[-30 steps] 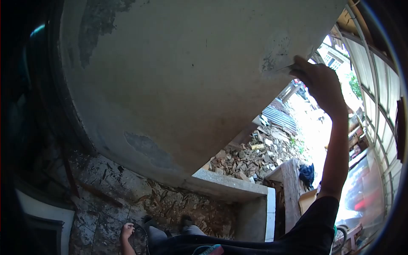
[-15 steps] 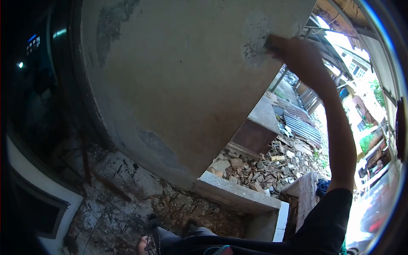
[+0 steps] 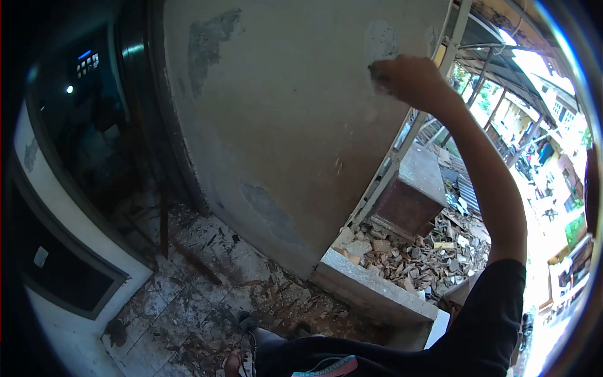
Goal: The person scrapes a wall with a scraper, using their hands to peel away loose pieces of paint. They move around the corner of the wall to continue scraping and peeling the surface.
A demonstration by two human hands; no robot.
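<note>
My right hand [image 3: 408,81] is raised against the upper right of a beige painted wall [image 3: 289,125]. Its fingers are closed, and a small dark edge pokes out at their left end; what they hold is mostly hidden. Just above the hand is a pale, chipped patch [image 3: 382,39] where the paint has come off. Small light flakes [image 3: 339,164] show in front of the wall below the hand. At the bottom edge, a bit of skin that seems to be my left hand [image 3: 232,363] shows beside my leg, its fingers not readable.
Debris litters the tiled floor [image 3: 157,314], with a wooden strip [image 3: 196,264] lying on it. A low ledge [image 3: 377,286] runs from the wall's lower corner. Beyond it lie rubble [image 3: 408,264] and a concrete block [image 3: 408,207]. A dark doorway [image 3: 94,144] opens at left.
My right hand has moved slightly left and down relative to the chipped patch. Flakes now show below it. The view has shifted, so the wall sits further right.
</note>
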